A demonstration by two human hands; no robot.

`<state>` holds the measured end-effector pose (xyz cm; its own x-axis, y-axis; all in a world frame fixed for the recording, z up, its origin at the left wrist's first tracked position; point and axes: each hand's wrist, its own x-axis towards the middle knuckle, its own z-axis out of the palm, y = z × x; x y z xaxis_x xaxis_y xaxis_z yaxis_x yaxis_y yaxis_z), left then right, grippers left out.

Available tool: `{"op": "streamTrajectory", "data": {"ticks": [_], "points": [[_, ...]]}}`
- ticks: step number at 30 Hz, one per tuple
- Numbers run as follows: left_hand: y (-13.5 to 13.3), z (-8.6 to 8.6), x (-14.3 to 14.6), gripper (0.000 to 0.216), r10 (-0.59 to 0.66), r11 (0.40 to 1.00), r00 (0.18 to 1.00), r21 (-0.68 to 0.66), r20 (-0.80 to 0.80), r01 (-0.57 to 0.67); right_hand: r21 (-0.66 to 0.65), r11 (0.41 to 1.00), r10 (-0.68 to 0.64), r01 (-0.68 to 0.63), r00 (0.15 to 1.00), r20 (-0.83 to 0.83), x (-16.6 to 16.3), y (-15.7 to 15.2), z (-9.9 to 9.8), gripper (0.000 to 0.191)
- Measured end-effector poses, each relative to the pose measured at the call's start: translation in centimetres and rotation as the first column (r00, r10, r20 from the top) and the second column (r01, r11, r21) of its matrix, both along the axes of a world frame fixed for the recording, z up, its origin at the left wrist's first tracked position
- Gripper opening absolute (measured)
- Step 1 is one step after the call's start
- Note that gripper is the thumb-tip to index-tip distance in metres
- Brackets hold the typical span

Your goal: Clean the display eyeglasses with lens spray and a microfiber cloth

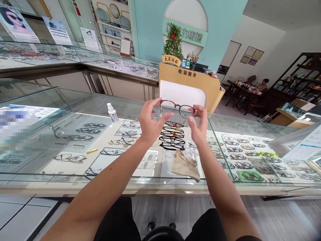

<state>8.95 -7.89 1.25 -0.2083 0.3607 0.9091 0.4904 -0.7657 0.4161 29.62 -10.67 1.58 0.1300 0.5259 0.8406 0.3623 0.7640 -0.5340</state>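
Observation:
Raised above the glass display case (147,177), a pair of eyeglasses (177,106) with a dark reddish-brown round frame is held level between my two hands. My left hand (151,120) pinches its left end, thumb below and fingers above. The other end is gripped by my right hand (200,124) in a similar pinch, with the thumb near the lower rim of the right lens. Below, a crumpled beige cloth (185,166) lies on the glass top. A small white bottle (112,113) stands on the glass to the left.
Rows of eyeglass frames (172,139) sit inside the case under the glass. A white sign stand (303,142) is at the right. Beyond stands a wooden counter (213,90) with a plant (173,43). Another person (262,85) sits at a far table.

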Motion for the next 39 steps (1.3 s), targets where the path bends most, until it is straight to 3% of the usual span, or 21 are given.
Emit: {"op": "streamTrajectory", "data": {"ticks": [3, 8, 15, 27, 39], "points": [[0.2, -0.1, 0.1, 0.069, -0.041, 0.999, 0.997, -0.027, 0.065, 0.043, 0.044, 0.991, -0.132, 0.128, 0.987, 0.096, -0.8, -0.3, -0.6, 0.049], [0.2, -0.4, 0.4, 0.064, -0.067, 0.995, 0.994, -0.064, 0.092, 0.073, 0.086, 0.977, -0.206, 0.198, 0.973, 0.102, -1.3, -0.3, -0.9, 0.042], [-0.1, -0.4, 0.6, 0.064, -0.066, 0.993, 0.997, -0.095, 0.049, 0.070, 0.074, 0.974, -0.217, 0.213, 0.974, 0.062, -1.3, 0.0, -0.9, 0.050], [0.0, -0.5, 0.5, 0.072, 0.065, 0.998, 0.998, -0.018, -0.017, -0.066, -0.038, 0.974, -0.222, 0.224, 0.973, 0.060, -1.3, 0.0, -0.9, 0.055], [-0.1, -0.4, 0.5, 0.070, 0.003, 0.997, 1.000, -0.083, 0.006, -0.003, -0.002, 0.957, -0.291, 0.292, 0.955, 0.062, -1.3, -0.1, -1.0, 0.049]]}}
